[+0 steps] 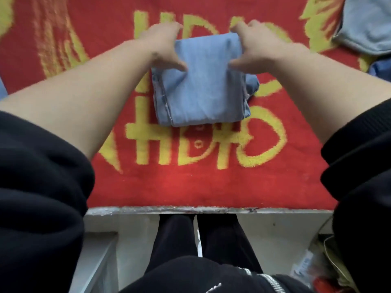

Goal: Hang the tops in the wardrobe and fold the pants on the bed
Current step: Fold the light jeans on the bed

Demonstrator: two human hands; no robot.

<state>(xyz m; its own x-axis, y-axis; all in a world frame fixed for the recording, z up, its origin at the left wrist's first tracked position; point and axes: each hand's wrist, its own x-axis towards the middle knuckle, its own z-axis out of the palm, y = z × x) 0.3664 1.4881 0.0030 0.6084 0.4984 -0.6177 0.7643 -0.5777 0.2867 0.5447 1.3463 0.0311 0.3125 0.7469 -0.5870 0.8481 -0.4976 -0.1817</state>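
A pair of light blue jeans (201, 87) lies folded into a thick rectangle on the bed's red blanket (201, 182) with yellow lettering. My left hand (163, 45) grips the folded jeans at their far left edge, thumb on top and fingers curled behind. On the far right edge my right hand (256, 47) holds the same bundle in the same way. A bit of darker denim sticks out at the bundle's right side. Both forearms are bare, with black sleeves pushed up.
More light blue denim (368, 24) lies at the bed's far right corner, with a darker blue piece (380, 68) below it. The bed's front edge (190, 210) runs across in front of my black-trousered legs. Clutter sits on the floor at lower right (317, 267).
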